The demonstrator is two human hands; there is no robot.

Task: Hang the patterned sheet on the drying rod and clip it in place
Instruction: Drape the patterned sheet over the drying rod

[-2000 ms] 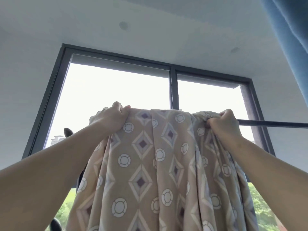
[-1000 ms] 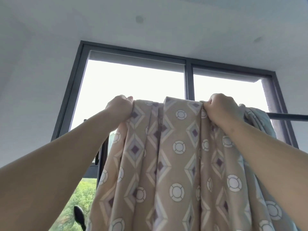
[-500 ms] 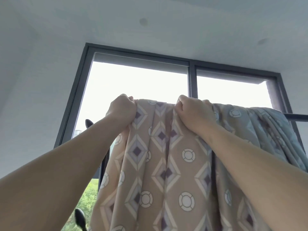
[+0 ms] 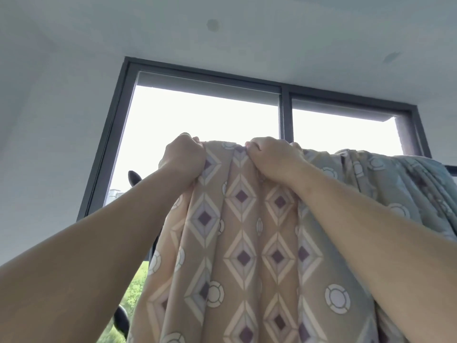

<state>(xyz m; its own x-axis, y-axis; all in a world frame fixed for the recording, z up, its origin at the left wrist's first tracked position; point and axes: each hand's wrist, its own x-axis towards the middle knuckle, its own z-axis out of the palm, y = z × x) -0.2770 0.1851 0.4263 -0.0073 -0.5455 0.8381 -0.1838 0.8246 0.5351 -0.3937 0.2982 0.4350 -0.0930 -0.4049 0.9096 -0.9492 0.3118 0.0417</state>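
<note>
My left hand (image 4: 184, 158) is up high at the left end of the cloth, and it has not moved. Its fingers (image 4: 195, 141) are curled tight on the top edge of the patterned sheet (image 4: 242, 231). Just right of those fingers a small strip of sheet hangs in folds, and then comes my right hand (image 4: 274, 157). A moment ago that hand was far off to the right. Now it has slid in close to the left one, and its fingers are curled tight on the top edge too. To the right of my right fingers the sheet now lies over the drying rod (image 4: 452, 168) in a long loose heap. Only a bit of bare rod pokes out at the far right. So I think the sheet is on the rod but still bunched up, and I am pulling it along to make it even. Below both sets of fingers the rest hangs straight down. Behind my fingers is the big window (image 4: 285, 115). I see no clips, so the clipping is not done yet.
</note>
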